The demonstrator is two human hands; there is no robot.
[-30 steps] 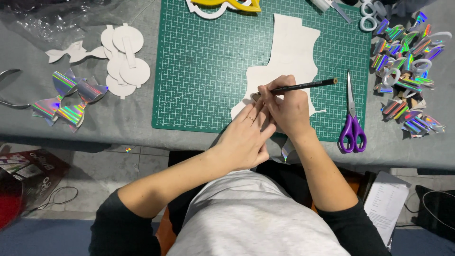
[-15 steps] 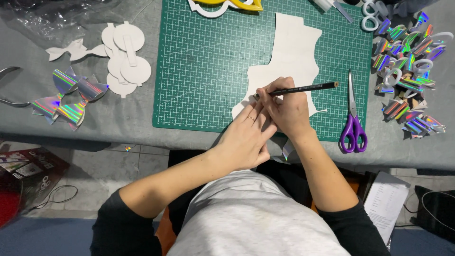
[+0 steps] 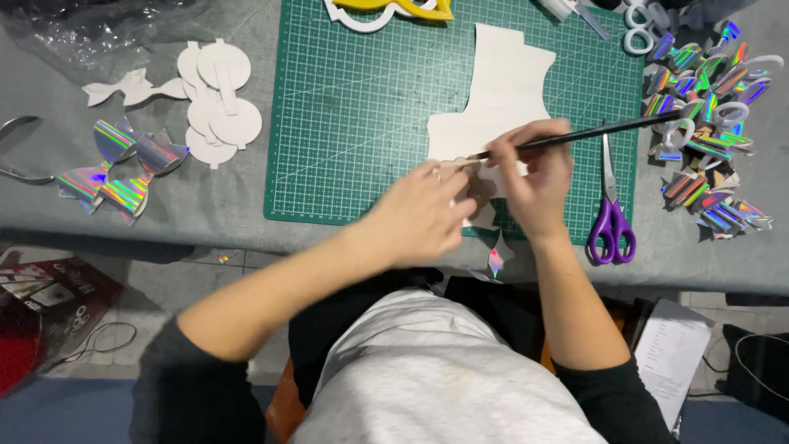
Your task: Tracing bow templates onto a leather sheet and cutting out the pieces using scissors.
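A: Largest first. What covers the bench point(image 3: 230, 218)?

B: Grey cloth, with a green cutting mat point(image 3: 370, 107) at centre. A white cut sheet point(image 3: 505, 90) lies on the mat's right half.

A: The hands?

B: Left hand point(image 3: 419, 215) lies flat, fingers pressing down the sheet's lower edge. Right hand point(image 3: 534, 177) sits just beside it, grip closed around a black pencil point(image 3: 592, 131), tip touching the sheet near the left fingertips.

A: Around them?

B: Right of the mat, a heap of holographic scraps point(image 3: 707, 123). Purple-handled scissors point(image 3: 609, 222) lie closed at the mat's right edge, near the right hand. On the left, white round cut-outs point(image 3: 218, 99), and holographic bows point(image 3: 119, 168) below them.

A: Smallest?

B: One holographic sliver point(image 3: 496, 261) at the bench edge, under the hands.
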